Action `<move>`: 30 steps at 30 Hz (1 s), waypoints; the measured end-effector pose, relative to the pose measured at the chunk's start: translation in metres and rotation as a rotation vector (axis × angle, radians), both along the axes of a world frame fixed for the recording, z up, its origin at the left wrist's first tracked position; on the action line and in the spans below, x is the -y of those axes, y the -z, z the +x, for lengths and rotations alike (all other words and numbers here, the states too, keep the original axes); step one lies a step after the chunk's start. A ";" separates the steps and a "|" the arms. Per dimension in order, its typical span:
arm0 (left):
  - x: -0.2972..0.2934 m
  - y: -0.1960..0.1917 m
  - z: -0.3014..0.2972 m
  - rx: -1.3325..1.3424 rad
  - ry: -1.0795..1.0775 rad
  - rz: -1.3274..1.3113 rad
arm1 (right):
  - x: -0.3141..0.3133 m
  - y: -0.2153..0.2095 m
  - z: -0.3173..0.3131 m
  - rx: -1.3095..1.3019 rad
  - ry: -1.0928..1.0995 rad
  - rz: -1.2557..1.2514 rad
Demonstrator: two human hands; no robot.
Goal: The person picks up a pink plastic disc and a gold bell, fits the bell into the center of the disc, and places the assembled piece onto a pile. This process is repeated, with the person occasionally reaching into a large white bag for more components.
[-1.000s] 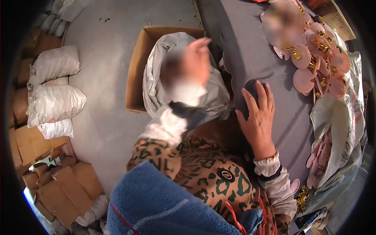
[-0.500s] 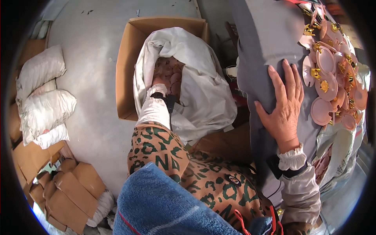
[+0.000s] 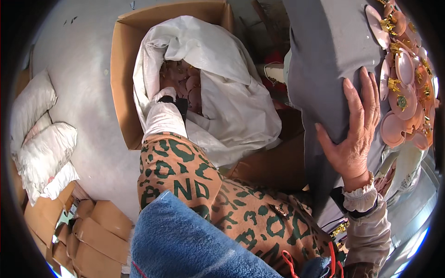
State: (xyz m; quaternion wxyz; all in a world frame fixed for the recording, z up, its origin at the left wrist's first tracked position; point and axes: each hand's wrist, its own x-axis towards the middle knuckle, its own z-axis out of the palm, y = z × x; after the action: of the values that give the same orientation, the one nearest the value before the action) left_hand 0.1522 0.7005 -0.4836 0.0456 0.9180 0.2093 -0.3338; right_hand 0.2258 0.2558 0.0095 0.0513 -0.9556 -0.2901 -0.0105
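My left arm [image 3: 163, 119] reaches down into a white woven sack [image 3: 236, 92], its cuff at the sack's mouth. The fingers of my left hand are hidden among the pink round pieces [image 3: 191, 83] inside, so what they hold does not show. My right hand [image 3: 354, 127] lies palm down with fingers stretched on the grey cloth [image 3: 320, 60] of the table. Nothing is in it. Just right of its fingertips, pink round plates with gold crown-like parts [image 3: 402, 99] lie heaped along the table's far right side.
A cardboard box [image 3: 124, 88] surrounds the sack on the floor. Stuffed white sacks [image 3: 44, 155] lie at the left, above flattened or folded cardboard cartons [image 3: 102, 231]. A blue towel [image 3: 185, 241] hangs over my lap. Beside my right wrist is a pale bag [image 3: 405, 169].
My left hand has sunk deeper into the sack and out of sight. The view has shifted, with the box now further left. My right hand stays flat on the cloth.
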 end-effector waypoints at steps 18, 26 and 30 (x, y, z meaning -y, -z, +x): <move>0.059 -0.025 0.028 0.055 0.087 -0.149 | 0.017 -0.006 0.003 -0.011 -0.036 -0.137; 0.061 0.009 0.003 0.325 -0.041 -0.156 | 0.022 0.000 0.004 -0.013 -0.048 -0.166; 0.029 -0.031 -0.038 0.692 -0.514 -0.454 | 0.018 -0.009 0.000 0.009 -0.065 -0.024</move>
State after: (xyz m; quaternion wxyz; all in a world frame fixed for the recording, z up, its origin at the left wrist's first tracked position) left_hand 0.1141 0.6712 -0.4526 0.3926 0.8605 0.3237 -0.0243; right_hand 0.2257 0.2376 0.0182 0.0391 -0.9462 -0.3211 -0.0096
